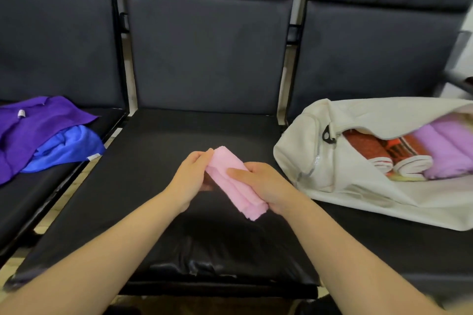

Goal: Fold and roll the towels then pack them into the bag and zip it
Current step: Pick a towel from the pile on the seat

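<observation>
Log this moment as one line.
left hand: grips pink towel | right hand: grips pink towel | bag: open, rolled towels inside | unpacked: purple towel, blue towel on left seat

No writing, brand, number or sign can be read anywhere in the scene. A small white tag (21, 113) sits on the purple towel (43, 130) at the far left, and a second white tag (93, 157) hangs at the near right corner of the blue towel (69, 147) beside it. Both are too small and blurred to show any print. Dark marks run across the orange towel (368, 148) inside the cream bag (294, 158) on the right. Whether they are letters or only a woven pattern cannot be told.
</observation>
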Motion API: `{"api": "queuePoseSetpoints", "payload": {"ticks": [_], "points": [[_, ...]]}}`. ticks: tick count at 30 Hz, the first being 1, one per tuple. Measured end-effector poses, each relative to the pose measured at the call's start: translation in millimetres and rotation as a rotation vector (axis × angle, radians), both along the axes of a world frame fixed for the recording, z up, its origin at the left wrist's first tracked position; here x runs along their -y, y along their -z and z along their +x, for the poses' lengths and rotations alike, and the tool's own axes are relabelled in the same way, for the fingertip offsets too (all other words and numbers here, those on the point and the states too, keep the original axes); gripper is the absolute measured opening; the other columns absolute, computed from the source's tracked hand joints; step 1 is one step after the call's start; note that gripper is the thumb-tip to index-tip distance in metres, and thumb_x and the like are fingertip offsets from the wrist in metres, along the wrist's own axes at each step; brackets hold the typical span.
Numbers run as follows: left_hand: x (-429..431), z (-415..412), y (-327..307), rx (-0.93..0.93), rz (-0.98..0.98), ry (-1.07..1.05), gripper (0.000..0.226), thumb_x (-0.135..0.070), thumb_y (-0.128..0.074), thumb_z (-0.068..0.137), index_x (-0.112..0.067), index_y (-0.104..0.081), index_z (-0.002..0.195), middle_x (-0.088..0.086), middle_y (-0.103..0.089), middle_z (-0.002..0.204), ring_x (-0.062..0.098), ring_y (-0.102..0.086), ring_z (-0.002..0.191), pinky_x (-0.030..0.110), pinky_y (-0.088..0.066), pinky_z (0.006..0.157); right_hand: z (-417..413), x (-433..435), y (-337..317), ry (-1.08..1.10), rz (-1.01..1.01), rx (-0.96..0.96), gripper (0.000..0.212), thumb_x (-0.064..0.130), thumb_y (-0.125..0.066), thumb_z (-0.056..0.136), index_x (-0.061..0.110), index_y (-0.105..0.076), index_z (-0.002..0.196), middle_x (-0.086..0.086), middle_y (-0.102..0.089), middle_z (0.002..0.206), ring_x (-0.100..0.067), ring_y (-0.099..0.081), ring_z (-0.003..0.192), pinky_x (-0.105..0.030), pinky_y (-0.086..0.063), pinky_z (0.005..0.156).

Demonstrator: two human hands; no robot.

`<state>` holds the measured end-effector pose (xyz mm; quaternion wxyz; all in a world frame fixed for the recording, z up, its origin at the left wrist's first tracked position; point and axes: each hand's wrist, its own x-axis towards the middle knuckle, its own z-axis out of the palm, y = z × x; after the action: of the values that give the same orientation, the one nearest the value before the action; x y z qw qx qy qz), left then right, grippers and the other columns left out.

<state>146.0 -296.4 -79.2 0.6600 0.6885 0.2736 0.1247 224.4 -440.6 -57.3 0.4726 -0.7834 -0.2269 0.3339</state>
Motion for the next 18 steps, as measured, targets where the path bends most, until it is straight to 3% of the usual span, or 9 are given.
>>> {"api": "queuePoseSetpoints", "payload": {"ticks": [2,5,8,10,12,14,16,18], "points": [[17,14,-13,0.024,-0.023,0.008,0.029,-0.040,-0.039,0.100,-0.018,-0.054,0.112,0.004,-0.065,0.110,0.021,-0.066,0.097,0.035,-0.056,0.075,9,15,-17,0.063,-0.030,0.110,0.023,0.049,-0.059,0.090,0.026,-0.059,0.090,0.007,-0.065,0.090,-0.012,-0.063,0.083,-0.021,-0.052,0.069],[51,41,-43,0.067,0.012,0.074,0.031,-0.040,-0.036,0.101,-0.019,-0.052,0.117,0.004,-0.064,0.110,0.019,-0.065,0.096,0.035,-0.056,0.076,27,42,-39,0.151,0.033,0.128,0.028,0.050,-0.060,0.089,0.023,-0.060,0.096,-0.001,-0.068,0.100,-0.015,-0.065,0.089,-0.034,-0.056,0.080],[86,70,-73,0.132,-0.015,0.053,0.032,-0.039,-0.034,0.101,-0.016,-0.053,0.111,0.006,-0.064,0.105,0.023,-0.066,0.092,0.041,-0.056,0.082,42,81,-65,0.197,0.137,0.090,0.021,0.039,-0.063,0.090,0.018,-0.065,0.092,-0.011,-0.070,0.102,-0.019,-0.064,0.090,-0.045,-0.052,0.094],[106,89,-84,0.178,0.072,0.054,0.029,-0.031,-0.037,0.097,-0.008,-0.054,0.103,0.012,-0.064,0.104,0.025,-0.064,0.090,0.042,-0.054,0.079,55,113,-78,0.256,0.129,0.109,0.025,0.044,-0.063,0.089,0.020,-0.066,0.096,-0.008,-0.070,0.106,-0.021,-0.065,0.096,-0.045,-0.052,0.094],[127,106,-90,0.231,0.221,0.050,0.017,-0.020,-0.042,0.092,-0.006,-0.052,0.096,0.010,-0.059,0.097,0.022,-0.058,0.086,0.036,-0.051,0.071,65,148,-90,0.342,0.087,0.126,0.036,0.049,-0.064,0.086,0.019,-0.065,0.105,-0.006,-0.070,0.104,-0.018,-0.068,0.088,-0.034,-0.056,0.077],[147,116,-93,0.307,0.500,0.115,0.012,-0.008,-0.047,0.088,-0.011,-0.054,0.078,0.001,-0.051,0.086,0.023,-0.054,0.082,0.025,-0.041,0.065,74,183,-98,0.404,0.149,0.051,0.040,0.043,-0.066,0.087,0.008,-0.065,0.107,-0.013,-0.070,0.097,-0.013,-0.064,0.062,-0.026,-0.047,0.051],[165,124,-93,0.399,0.882,0.285,0.016,-0.010,-0.054,0.085,-0.014,-0.061,0.071,-0.001,-0.053,0.103,0.021,-0.052,0.101,0.026,-0.038,0.080,82,214,-101,0.494,0.222,-0.055,0.038,0.035,-0.065,0.089,0.002,-0.065,0.107,-0.016,-0.072,0.090,-0.019,-0.061,0.057,-0.027,-0.041,0.047],[180,131,-94,0.421,1.223,0.479,0.016,-0.022,-0.055,0.088,-0.021,-0.069,0.080,0.002,-0.043,0.138,0.019,-0.036,0.129,0.038,-0.031,0.101,85,240,-105,0.581,0.303,-0.132,0.023,0.024,-0.059,0.093,0.003,-0.063,0.101,-0.007,-0.073,0.073,-0.015,-0.065,0.054,-0.023,-0.049,0.047]]}}
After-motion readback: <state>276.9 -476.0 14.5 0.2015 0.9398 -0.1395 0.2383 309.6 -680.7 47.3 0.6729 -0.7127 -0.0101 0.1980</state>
